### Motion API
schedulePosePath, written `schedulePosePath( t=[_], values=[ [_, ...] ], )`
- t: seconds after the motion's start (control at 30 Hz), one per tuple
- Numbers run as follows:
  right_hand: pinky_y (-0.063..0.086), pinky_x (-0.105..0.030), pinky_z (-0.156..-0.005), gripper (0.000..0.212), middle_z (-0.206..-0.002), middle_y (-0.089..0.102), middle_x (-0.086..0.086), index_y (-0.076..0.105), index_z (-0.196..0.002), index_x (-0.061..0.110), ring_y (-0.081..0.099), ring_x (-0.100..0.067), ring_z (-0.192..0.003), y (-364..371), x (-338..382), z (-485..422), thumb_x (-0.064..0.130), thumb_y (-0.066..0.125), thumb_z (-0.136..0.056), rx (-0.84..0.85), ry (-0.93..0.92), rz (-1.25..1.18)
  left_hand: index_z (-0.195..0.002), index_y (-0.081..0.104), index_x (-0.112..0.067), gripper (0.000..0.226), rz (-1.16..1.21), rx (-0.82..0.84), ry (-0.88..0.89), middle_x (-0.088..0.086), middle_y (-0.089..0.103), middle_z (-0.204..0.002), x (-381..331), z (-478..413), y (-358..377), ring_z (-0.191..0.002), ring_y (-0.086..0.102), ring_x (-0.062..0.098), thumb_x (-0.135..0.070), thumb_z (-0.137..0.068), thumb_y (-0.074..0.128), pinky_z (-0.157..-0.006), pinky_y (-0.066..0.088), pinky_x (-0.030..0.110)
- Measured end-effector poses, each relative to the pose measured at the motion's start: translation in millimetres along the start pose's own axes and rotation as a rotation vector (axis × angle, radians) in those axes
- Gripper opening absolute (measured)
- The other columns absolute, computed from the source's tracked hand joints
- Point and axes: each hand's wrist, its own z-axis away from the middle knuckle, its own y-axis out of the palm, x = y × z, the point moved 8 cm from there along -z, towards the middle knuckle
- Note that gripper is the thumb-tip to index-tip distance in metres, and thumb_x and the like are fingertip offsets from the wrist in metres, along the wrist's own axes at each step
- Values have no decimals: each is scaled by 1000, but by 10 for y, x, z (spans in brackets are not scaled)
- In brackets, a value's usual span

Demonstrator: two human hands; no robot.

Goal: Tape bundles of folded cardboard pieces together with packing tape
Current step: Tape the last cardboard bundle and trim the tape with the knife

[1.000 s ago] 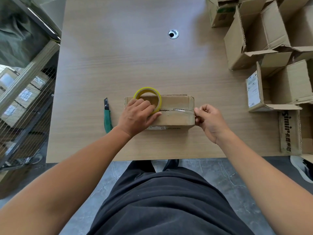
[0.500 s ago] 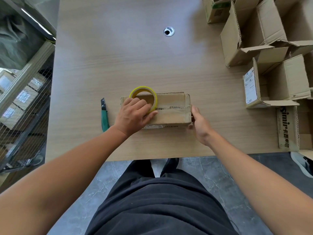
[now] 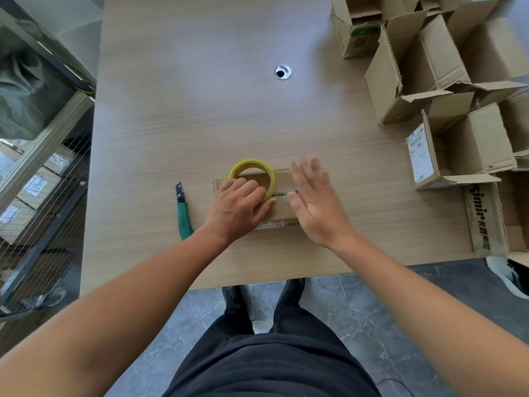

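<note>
A flat bundle of folded cardboard (image 3: 282, 181) lies on the wooden table (image 3: 200, 110) near its front edge. A strip of clear tape runs along the bundle's top. My left hand (image 3: 237, 209) grips a yellow-rimmed roll of packing tape (image 3: 252, 179) that stands on the bundle's left half. My right hand (image 3: 315, 200) is flat, fingers spread, over the bundle's right half and hides that end; whether the palm touches the cardboard I cannot tell.
A green utility knife (image 3: 182, 211) lies on the table left of the bundle. Several open cardboard boxes (image 3: 423, 70) crowd the table's right side. A round cable hole (image 3: 283, 72) sits at the table's centre. A wire rack (image 3: 37, 179) stands at the left.
My right hand left the bundle's right end, where it pinched the tape, and now spreads flat over the bundle's right half. My left hand stays on the tape roll.
</note>
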Motion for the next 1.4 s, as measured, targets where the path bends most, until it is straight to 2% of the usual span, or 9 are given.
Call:
schedulePosePath(
  t=[0.17,0.27,0.37,0.43,0.57,0.8,1.03,1.17,1.4],
  values=[
    [-3,-37,-128,65,-171,5,-1,-1,-162,17,-2,-14,-157,231,-12,15,42,24,-107,4,146,271,-71,59,-12,35,78,91,204,7,58,-69,29,-169,-258,-66,59,31,-37,-95,64,-67,48,37],
    [-9,-31,-126,67,-171,1,3,-4,-161,23,-6,-9,-156,228,-26,12,52,9,-102,40,151,258,-73,64,-16,47,100,324,274,4,63,-67,126,-347,-419,-65,61,31,-51,-98,44,-68,47,35],
    [-17,-24,-122,67,-171,-3,5,-7,-159,31,-12,-4,-154,184,-98,-2,56,-3,-98,78,230,235,-58,48,-17,62,84,447,36,-1,50,-52,746,-453,-612,-53,50,26,-65,-92,31,-53,34,30],
    [-19,-23,-120,64,-170,-7,7,-9,-158,36,-17,-3,-153,209,-77,-22,58,-6,-98,105,242,273,-55,44,-18,63,145,525,-117,-3,46,-49,1128,-318,-654,-52,46,16,-72,-88,40,-50,28,27],
    [-19,-29,-122,59,-170,-11,8,-6,-159,45,-18,-7,-154,293,-77,-45,61,2,-103,127,292,374,-66,55,-9,58,364,716,-307,4,52,-59,1275,129,-364,-58,49,20,-62,-89,62,-54,36,33],
    [-15,-34,-124,64,-170,-13,3,-11,-159,43,-17,-11,-155,349,-115,-53,64,4,-101,111,339,465,-66,64,-18,56,345,699,-441,2,63,-67,1583,320,-19,-66,58,17,-72,-80,64,-56,41,30],
    [-12,-36,-126,63,-171,-11,2,-22,-154,43,-13,-14,-156,310,-74,-68,59,13,-104,124,368,475,-68,62,-18,58,247,661,-431,-1,63,-66,1670,255,104,-67,59,17,-75,-81,59,-56,43,30],
    [-10,-44,-126,61,-171,0,-5,-3,-161,40,-6,-21,-157,328,-3,-215,53,17,-105,134,468,393,-71,63,-17,58,297,687,-475,-2,64,-68,1710,272,158,-69,60,17,-75,-80,61,-62,48,32],
    [-14,-50,-123,84,-165,7,-4,-9,-157,47,-5,-25,-155,408,-29,-278,88,4,-85,144,548,464,-76,63,-20,75,417,725,-492,-4,63,-69,1707,357,266,-69,60,15,-92,-56,58,-59,43,31]
  ],
)
